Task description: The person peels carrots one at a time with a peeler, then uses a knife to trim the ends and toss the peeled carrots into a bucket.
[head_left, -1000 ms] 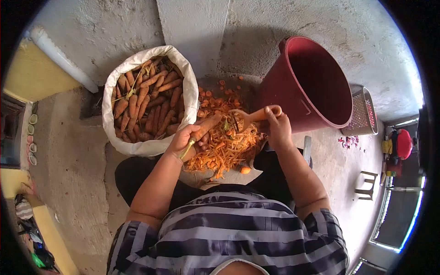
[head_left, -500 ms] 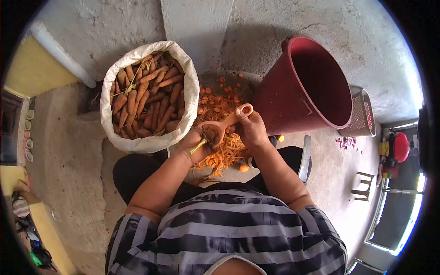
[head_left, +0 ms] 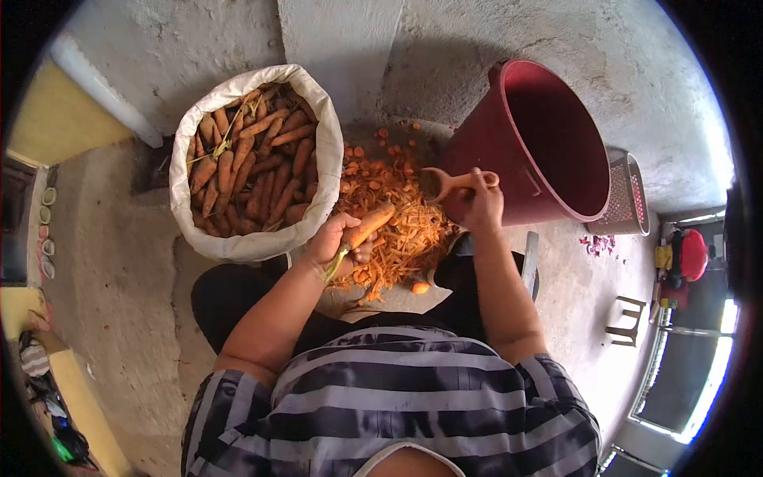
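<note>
A carrot point(head_left: 367, 226) with a green stalk end is gripped in my left hand point(head_left: 332, 241), its tip pointing up and to the right. Part of its skin is stripped to brighter orange. My right hand point(head_left: 482, 208) is closed around the handle of an orange-brown peeler point(head_left: 455, 182), held apart from the carrot near the bin. Below both hands lies a heap of carrot peelings point(head_left: 405, 226) and cut slices on the floor. To the left, a white sack point(head_left: 179, 151) with its rim rolled back is full of unpeeled carrots point(head_left: 258, 171).
A large dark red bin point(head_left: 493, 151) leans at the right, with a perforated basket point(head_left: 624, 199) behind it. A knife blade point(head_left: 530, 258) shows by my right knee. A small stool point(head_left: 627, 321) stands farther right. The rough wall point(head_left: 342, 48) rises ahead.
My right hand has swung up and right with the peeler, away from the carrot. The carrot, mostly hidden before, now shows along its length in my left hand.
</note>
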Demonstrator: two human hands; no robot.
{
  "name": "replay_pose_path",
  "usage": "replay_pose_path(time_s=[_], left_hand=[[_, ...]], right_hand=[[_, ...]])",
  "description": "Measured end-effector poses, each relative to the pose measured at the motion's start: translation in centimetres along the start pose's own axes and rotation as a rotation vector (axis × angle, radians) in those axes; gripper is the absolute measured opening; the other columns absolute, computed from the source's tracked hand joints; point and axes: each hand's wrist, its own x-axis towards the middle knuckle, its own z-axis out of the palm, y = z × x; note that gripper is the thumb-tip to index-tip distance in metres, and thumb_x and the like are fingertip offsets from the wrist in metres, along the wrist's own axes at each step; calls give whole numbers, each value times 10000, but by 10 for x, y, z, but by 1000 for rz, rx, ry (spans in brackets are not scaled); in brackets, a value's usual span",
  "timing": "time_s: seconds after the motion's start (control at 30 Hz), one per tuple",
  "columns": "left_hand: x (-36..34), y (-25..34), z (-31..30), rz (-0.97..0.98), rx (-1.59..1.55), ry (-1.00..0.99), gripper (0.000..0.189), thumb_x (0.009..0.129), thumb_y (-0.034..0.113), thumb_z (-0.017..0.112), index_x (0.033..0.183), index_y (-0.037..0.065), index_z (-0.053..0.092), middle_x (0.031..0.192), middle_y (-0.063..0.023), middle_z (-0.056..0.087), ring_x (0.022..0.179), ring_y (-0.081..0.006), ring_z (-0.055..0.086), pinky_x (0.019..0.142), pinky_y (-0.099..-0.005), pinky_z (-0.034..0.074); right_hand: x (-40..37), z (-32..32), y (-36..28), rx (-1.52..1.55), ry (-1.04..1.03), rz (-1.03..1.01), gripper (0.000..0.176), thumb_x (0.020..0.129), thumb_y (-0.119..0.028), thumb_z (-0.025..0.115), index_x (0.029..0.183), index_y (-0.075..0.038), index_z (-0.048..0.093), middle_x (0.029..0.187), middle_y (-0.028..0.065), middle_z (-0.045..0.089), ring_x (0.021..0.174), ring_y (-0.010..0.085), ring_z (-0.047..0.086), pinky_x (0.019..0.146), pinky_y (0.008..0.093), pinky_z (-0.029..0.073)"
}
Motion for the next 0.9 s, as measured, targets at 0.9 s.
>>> replay_pose_path(time_s=[0.9], left_hand=[[10,-1,-11,6,5,-84,348,824,247,450,1044,-21,486,764,-79,519,523,-121,474,413,-217,401]], right_hand=[[-80,46,-1,101,-484,320,167,855,-190,548,903,-50,472,736,69,539,514,135,518,460,247,448]])
